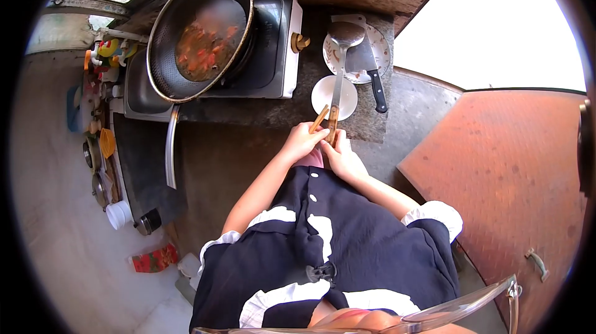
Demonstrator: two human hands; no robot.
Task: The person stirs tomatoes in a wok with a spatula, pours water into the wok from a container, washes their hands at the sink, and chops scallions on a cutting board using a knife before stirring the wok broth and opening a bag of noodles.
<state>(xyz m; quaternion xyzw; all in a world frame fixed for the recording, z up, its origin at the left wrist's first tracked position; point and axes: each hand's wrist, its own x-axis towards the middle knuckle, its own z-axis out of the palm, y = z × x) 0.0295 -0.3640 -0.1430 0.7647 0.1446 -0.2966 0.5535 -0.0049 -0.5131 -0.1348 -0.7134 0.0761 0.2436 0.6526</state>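
My right hand [343, 155] is closed around the wooden handle of a metal wok spatula [337, 85]. Its broad head extends over the patterned plate [385, 48], and its shaft passes above a small white bowl [321, 99]. Close beside it, my left hand [302, 141] grips a pair of short-looking wooden chopsticks [320, 118]; their lower part is hidden by the fingers. Both hands meet in front of my waist, near the counter edge. A cleaver [367, 58] with a black handle lies across the plate.
A deep wok [162, 54] with red and green food [208, 51] sits tilted in view on the gas stove [273, 48], its long handle toward me. A sink [136, 82] is left of it. Bottles and a white cup [119, 215] line the left; a reddish cabinet door [496, 166] stands right.
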